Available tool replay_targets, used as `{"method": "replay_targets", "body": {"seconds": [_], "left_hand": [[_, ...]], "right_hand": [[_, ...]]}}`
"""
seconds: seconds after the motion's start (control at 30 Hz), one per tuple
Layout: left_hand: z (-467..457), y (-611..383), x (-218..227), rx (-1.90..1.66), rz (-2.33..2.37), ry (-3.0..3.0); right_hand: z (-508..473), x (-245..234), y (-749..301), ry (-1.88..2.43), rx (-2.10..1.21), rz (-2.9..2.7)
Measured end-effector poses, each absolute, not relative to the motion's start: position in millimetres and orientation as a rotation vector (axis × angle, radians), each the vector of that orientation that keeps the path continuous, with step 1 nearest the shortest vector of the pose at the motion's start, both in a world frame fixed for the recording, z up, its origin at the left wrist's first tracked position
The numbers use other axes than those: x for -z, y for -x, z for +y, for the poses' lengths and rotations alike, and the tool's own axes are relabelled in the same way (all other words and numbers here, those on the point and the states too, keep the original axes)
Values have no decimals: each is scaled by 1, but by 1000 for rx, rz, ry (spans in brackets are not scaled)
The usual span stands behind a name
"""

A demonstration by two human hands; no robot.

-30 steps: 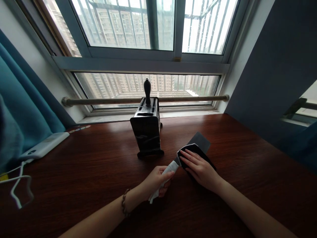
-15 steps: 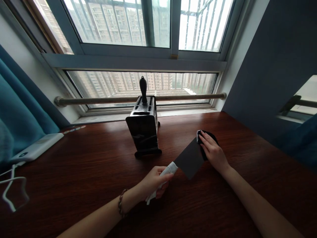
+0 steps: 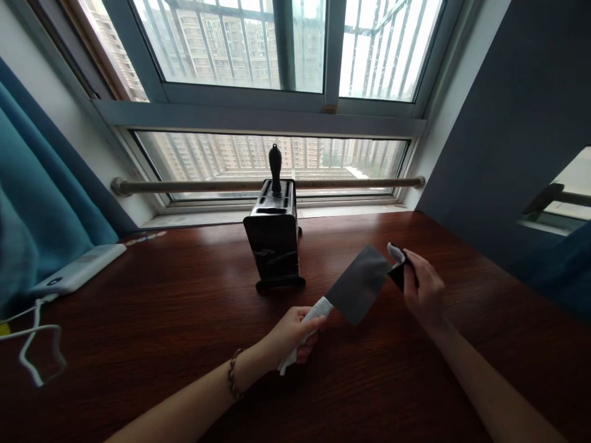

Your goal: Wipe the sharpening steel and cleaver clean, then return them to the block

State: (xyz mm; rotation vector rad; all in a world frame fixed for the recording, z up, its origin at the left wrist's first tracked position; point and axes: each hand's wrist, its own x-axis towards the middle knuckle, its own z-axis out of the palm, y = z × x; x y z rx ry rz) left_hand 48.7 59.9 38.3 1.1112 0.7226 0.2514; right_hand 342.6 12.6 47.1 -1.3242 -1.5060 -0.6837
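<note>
A cleaver with a broad dark blade (image 3: 360, 283) and a white handle lies low over the wooden table (image 3: 161, 307). My left hand (image 3: 290, 335) is closed around the white handle at the near end. My right hand (image 3: 422, 286) is lifted just off the blade's far tip and pinches a dark cloth (image 3: 399, 271) with a white edge. The cloth touches the blade's far corner.
A dark metal knife block (image 3: 274, 243) with one black handle sticking up stands behind the blade, near the window sill. A white power bank (image 3: 78, 271) with a white cable lies at the far left, beside a teal curtain. A grey wall rises at the right.
My right hand slid the cloth from the blade's near end out along the blade to its far tip, then lifted it there. The left hand kept hold of the handle.
</note>
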Motion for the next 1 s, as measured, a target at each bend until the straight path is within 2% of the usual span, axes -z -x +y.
{"method": "replay_targets", "body": {"seconds": [0.17,0.23,0.5,0.8,1.0], "left_hand": [[61,-48,-36,-268,734,-1076],[62,-48,-35,-276,733,-1057],[62,-46,-36,-243,716,-1050],[68,-46,-33,-248,740,-1005],[71,-47,-27,-271,726,-998]], "right_hand": [[3,-45,-287,1101,244,-2313],[6,-40,-281,1129,185,-2411],[27,-29,-332,1423,318,-1993],[6,-42,-289,1082,143,-2419],[23,-35,-323,1345,198,-2100]]}}
